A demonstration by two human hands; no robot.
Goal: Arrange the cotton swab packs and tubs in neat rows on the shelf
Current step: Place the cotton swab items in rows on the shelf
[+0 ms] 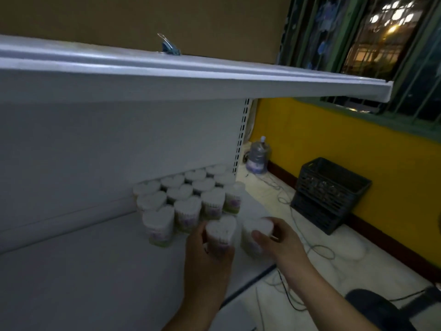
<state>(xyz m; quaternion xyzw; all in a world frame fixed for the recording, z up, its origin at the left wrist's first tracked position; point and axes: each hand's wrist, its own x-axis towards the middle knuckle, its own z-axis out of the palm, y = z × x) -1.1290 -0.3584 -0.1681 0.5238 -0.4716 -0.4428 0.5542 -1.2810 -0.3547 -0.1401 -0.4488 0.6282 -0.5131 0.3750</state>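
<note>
On the lower white shelf, toward its right end and against the back panel, a block of heart-shaped cotton swab tubs stands upright in several close rows, lids up, the tubs touching or nearly touching their neighbours. Just on the near side of that block, the person holds two more of the same tubs side by side. The left hand grips the left tub from its near side, with the thumb up its left wall and the fingers curled round its lower half. The right hand grips the right tub, with the thumb laid across its near face and the other fingers wrapped round its right and far sides. The two held tubs are upright and just apart from each other, close to the shelf's front right corner; whether they rest on the shelf or are lifted slightly off it cannot be told in the dim, blurred view. Above runs the upper shelf, with a blue clip on it. On the floor to the right stand a water jug by the yellow wall and a black crate, with loose cables between them.
</note>
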